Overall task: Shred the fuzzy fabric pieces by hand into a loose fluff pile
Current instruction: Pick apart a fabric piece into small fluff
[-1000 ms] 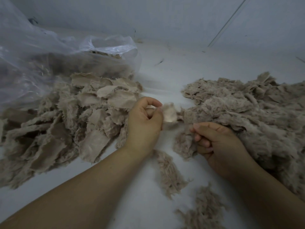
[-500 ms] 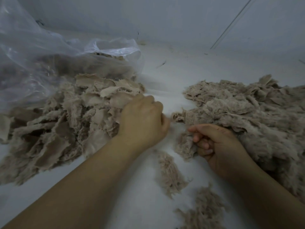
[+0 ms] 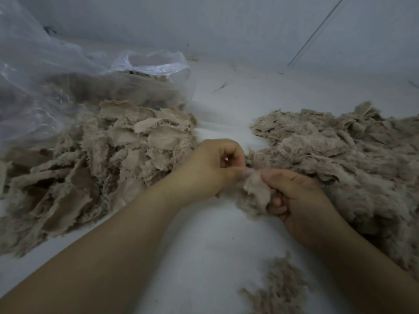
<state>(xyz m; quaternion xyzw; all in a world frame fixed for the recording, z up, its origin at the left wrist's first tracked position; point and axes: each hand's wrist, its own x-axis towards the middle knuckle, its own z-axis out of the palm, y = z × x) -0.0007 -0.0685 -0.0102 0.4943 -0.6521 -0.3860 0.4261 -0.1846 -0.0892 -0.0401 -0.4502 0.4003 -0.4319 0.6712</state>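
Observation:
A heap of beige fuzzy fabric pieces (image 3: 95, 168) lies on the left, many with the smooth backing up. A large pile of shredded fluff (image 3: 340, 159) covers the right side. Between them, both hands hold one fuzzy fabric piece (image 3: 255, 191). My left hand (image 3: 210, 171) pinches its top edge between thumb and fingertips. My right hand (image 3: 294, 196) grips its right side, with the fingers curled under the piece. The two thumbs nearly meet above the fabric.
A clear plastic bag (image 3: 68, 71) with more fabric inside stands open at the back left. A small tuft of fluff (image 3: 276, 288) lies on the white surface (image 3: 204, 257) near the bottom. A grey wall (image 3: 226, 23) runs along the back.
My left hand dropped its earlier scrap near the left heap and came back toward the right hand. Both hands now hold the fuzzy piece that the right hand kept, lifted slightly.

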